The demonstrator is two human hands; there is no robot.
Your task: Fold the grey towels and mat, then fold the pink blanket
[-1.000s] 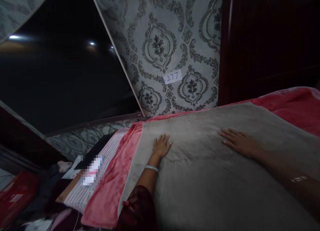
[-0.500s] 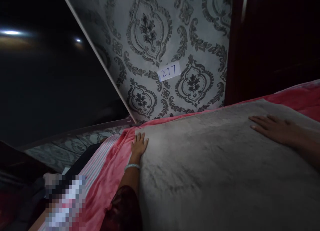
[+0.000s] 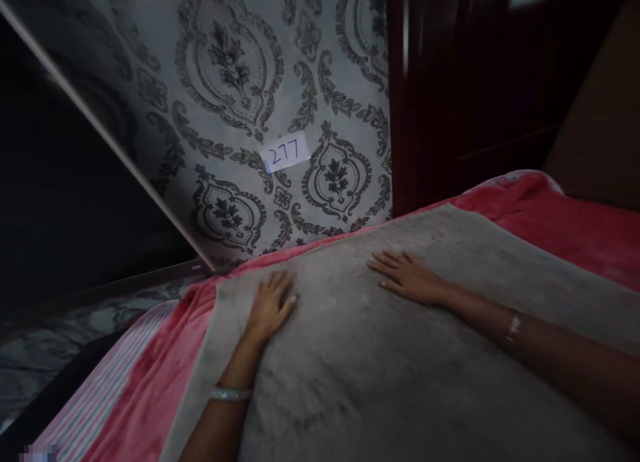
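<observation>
A grey plush cloth (image 3: pixel 320 355), perhaps a towel or small blanket, lies spread over a pink-red blanket (image 3: pixel 565 229). My left hand (image 3: pixel 273 305) rests palm down near the cloth's far left corner, fingers spread. To its right, my right hand (image 3: pixel 407 277) lies flat on the cloth towards the far edge, fingers slightly apart. Neither hand grips anything. Faint creases and darker brushed patches show in the pile between and below the hands.
Behind the bed stands a patterned wall (image 3: pixel 235 115) bearing a paper label (image 3: pixel 285 152) marked 277. Dark red wooden furniture (image 3: pixel 450 102) rises at the right. A striped sheet (image 3: pixel 113 385) shows along the left, with a dark panel (image 3: pixel 60 182) beyond.
My right hand has swept left across the cloth, closer to my left hand. My left hand now lies further in from the cloth's left edge. The view has turned right.
</observation>
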